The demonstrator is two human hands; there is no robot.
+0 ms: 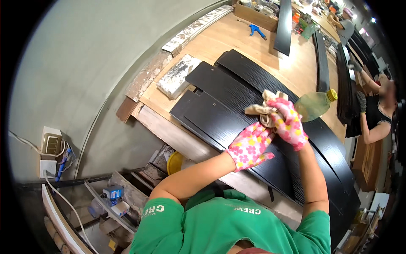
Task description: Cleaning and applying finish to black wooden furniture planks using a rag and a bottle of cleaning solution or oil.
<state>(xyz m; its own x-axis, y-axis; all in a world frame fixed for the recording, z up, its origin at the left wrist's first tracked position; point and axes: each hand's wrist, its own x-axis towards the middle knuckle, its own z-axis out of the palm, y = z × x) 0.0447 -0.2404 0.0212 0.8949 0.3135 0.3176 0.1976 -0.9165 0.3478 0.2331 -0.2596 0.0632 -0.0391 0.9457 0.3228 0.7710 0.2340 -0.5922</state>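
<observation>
Both my hands wear pink floral gloves and are over black wood-grain panels (220, 84) laid on the bench. My right hand (289, 123) is closed around a crumpled beige cloth (270, 103) above the panels. Close beside it, my left hand (252, 145) has its fingers stretched out toward the cloth and its thumb apart. Whether the left fingertips touch the cloth is hard to tell. A clear plastic bottle (312, 106) with a yellow cap and pale greenish liquid is just right of my right hand.
On the wooden bench (249, 44) lie a blue-handled tool (256, 31), a paint-spotted white block (177, 78) and another black panel (283, 29). A cardboard box (256, 16) stands at the back. To the right, a co-worker (378, 110) in gloves handles dark boards. The wall has a socket (51, 143).
</observation>
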